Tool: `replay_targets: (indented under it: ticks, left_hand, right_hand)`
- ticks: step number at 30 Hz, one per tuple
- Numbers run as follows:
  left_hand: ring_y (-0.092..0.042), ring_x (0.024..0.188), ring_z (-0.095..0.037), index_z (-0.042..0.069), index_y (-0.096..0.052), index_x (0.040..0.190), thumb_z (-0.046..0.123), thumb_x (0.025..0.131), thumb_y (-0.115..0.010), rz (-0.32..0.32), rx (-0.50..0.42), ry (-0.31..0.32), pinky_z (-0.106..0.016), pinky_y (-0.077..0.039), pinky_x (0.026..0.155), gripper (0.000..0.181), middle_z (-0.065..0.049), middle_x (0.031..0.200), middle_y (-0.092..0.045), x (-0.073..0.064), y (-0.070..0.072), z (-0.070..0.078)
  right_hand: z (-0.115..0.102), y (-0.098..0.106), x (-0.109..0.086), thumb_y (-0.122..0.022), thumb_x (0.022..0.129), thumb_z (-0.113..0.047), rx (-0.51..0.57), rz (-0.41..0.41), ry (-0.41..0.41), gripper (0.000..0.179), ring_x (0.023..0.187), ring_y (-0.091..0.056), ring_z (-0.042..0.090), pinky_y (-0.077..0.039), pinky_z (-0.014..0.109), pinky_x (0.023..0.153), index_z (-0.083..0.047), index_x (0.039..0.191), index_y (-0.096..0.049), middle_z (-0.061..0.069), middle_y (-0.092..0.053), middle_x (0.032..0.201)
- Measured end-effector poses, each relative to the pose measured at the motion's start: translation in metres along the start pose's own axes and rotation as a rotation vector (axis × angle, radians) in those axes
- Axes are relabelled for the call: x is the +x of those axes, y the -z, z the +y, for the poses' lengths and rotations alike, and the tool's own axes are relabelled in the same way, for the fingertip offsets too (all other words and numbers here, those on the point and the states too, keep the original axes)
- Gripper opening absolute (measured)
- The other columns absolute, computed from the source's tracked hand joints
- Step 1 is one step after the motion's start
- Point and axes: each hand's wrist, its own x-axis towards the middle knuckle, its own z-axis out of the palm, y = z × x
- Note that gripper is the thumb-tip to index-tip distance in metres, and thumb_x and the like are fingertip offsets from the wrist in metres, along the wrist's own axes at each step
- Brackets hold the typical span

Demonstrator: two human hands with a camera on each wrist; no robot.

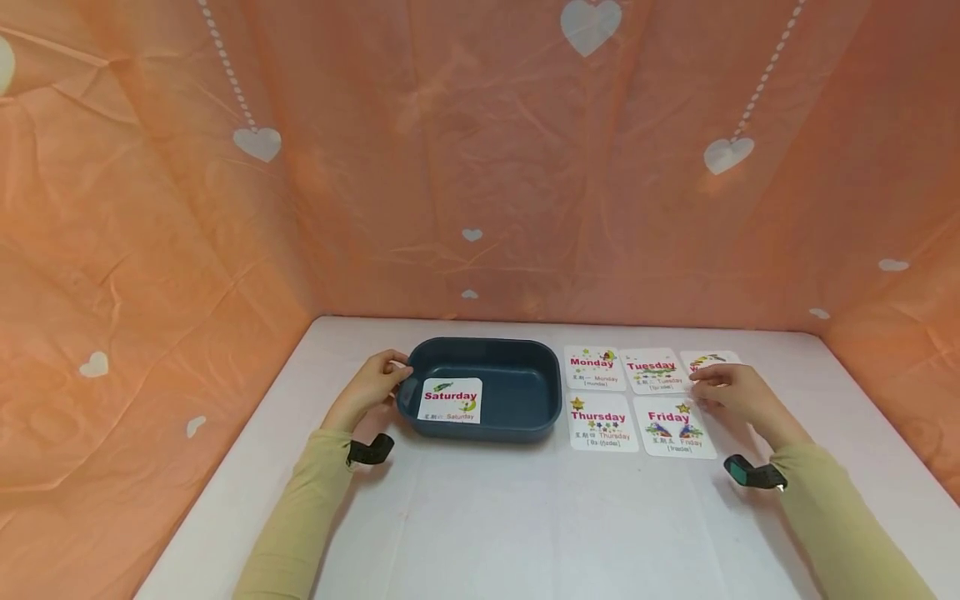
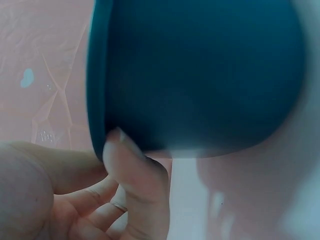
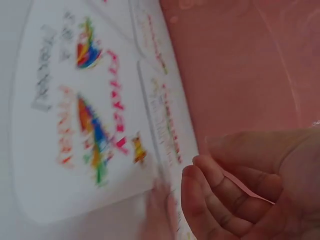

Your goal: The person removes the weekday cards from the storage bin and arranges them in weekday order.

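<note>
At the table's left, my left hand (image 1: pixel 371 385) pinches the left rim of a dark blue rectangular tub (image 1: pixel 517 432), thumb and fingers on either side of the wall, as the left wrist view shows. Inside the tub, a Saturday card (image 1: pixel 450 402) leans at the left end. My right hand (image 1: pixel 738 393) is over the lower part of a card starting with "W" (image 1: pixel 703 358), partly hidden by the fingers. Its fingers are loosely bent, with nothing seen between them. Close by lie the Friday card (image 1: pixel 670 437) and the Tuesday card (image 1: pixel 654 375).
Right of the tub, the Monday card (image 1: pixel 594 379) lies in the back row and the Thursday card (image 1: pixel 602 433) in the front row. Orange cloth with white hearts (image 1: pixel 480 167) stands behind and at both sides of the white table (image 1: pixel 510 525).
</note>
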Motion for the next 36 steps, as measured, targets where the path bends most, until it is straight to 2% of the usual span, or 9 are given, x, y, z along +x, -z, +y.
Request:
replay_targets:
  ticks: [5,10,15,17,21,24,28,31,36]
  left_hand:
    - [-0.052,0.067,-0.02,-0.001,-0.049,0.125,0.015,0.1,-0.052,-0.002,0.009,0.01,-0.033,-0.046,0.056,0.03,-0.014,0.085,-0.051,0.0,0.0,0.001]
    - [-0.052,0.064,-0.019,-0.002,-0.049,0.125,0.014,0.099,-0.052,-0.003,0.007,-0.003,-0.033,-0.045,0.054,0.031,-0.014,0.083,-0.052,0.0,0.0,0.0]
    - [-0.052,0.064,-0.019,-0.003,-0.048,0.124,0.014,0.099,-0.052,-0.001,0.013,-0.01,-0.033,-0.046,0.055,0.03,-0.015,0.084,-0.053,0.0,0.0,0.0]
    - [-0.051,0.064,-0.018,-0.003,-0.048,0.124,0.013,0.1,-0.051,-0.002,0.011,-0.01,-0.033,-0.046,0.054,0.03,-0.016,0.084,-0.052,0.0,0.0,0.001]
    - [-0.05,0.062,-0.017,-0.005,-0.048,0.124,0.01,0.099,-0.051,-0.002,-0.007,-0.022,-0.031,-0.044,0.052,0.029,-0.017,0.082,-0.053,-0.002,-0.001,0.001]
    - [-0.049,0.059,-0.016,-0.006,-0.047,0.123,0.009,0.099,-0.052,-0.002,-0.026,-0.033,-0.03,-0.043,0.049,0.029,-0.016,0.079,-0.052,-0.002,-0.001,0.001]
    - [-0.048,0.058,-0.015,-0.007,-0.048,0.122,0.009,0.099,-0.052,0.001,-0.038,-0.037,-0.03,-0.042,0.048,0.028,-0.013,0.076,-0.05,-0.002,-0.002,0.001]
    - [-0.049,0.059,-0.015,-0.007,-0.048,0.122,0.009,0.098,-0.052,0.002,-0.04,-0.036,-0.03,-0.042,0.049,0.029,-0.013,0.076,-0.05,-0.001,-0.002,0.0]
    - [-0.05,0.059,-0.016,-0.005,-0.049,0.119,0.01,0.098,-0.053,-0.006,-0.046,-0.05,-0.03,-0.043,0.049,0.026,-0.012,0.076,-0.051,-0.003,-0.001,0.001]
  right_hand:
    - [-0.02,0.002,0.005,-0.064,0.093,-0.024,0.029,-0.027,0.022,0.045,0.093,-0.058,0.014,-0.047,0.023,0.077,0.006,0.125,-0.056,0.022,-0.06,0.118]
    - [-0.043,-0.003,0.009,-0.063,0.094,-0.029,0.151,-0.11,0.059,0.05,0.108,-0.058,0.023,-0.042,0.026,0.088,0.001,0.132,-0.051,0.02,-0.058,0.126]
    - [-0.063,-0.012,0.017,-0.063,0.094,-0.02,0.275,-0.171,0.146,0.048,0.109,-0.061,0.022,-0.046,0.026,0.088,0.005,0.132,-0.048,0.024,-0.056,0.127]
    - [-0.072,-0.015,0.019,-0.063,0.093,-0.018,0.306,-0.193,0.167,0.047,0.11,-0.06,0.026,-0.047,0.031,0.091,0.005,0.132,-0.048,0.027,-0.054,0.128]
    - [-0.091,-0.024,0.027,-0.064,0.093,-0.018,0.302,-0.222,0.174,0.046,0.11,-0.06,0.027,-0.044,0.042,0.095,0.002,0.132,-0.049,0.025,-0.054,0.128]
    - [-0.104,-0.031,0.032,-0.064,0.093,-0.018,0.303,-0.243,0.184,0.045,0.111,-0.06,0.029,-0.042,0.046,0.097,0.001,0.132,-0.05,0.021,-0.057,0.126]
    - [-0.121,-0.044,0.038,-0.063,0.093,-0.014,0.336,-0.275,0.233,0.042,0.113,-0.057,0.035,-0.044,0.045,0.095,0.003,0.13,-0.052,0.019,-0.061,0.121]
    - [-0.132,-0.055,0.043,-0.062,0.093,-0.009,0.344,-0.298,0.261,0.039,0.111,-0.058,0.034,-0.047,0.041,0.091,0.005,0.128,-0.053,0.02,-0.061,0.119]
    - [-0.146,-0.074,0.051,-0.059,0.094,-0.006,0.347,-0.357,0.258,0.038,0.111,-0.058,0.035,-0.046,0.043,0.092,0.01,0.128,-0.051,0.028,-0.057,0.122]
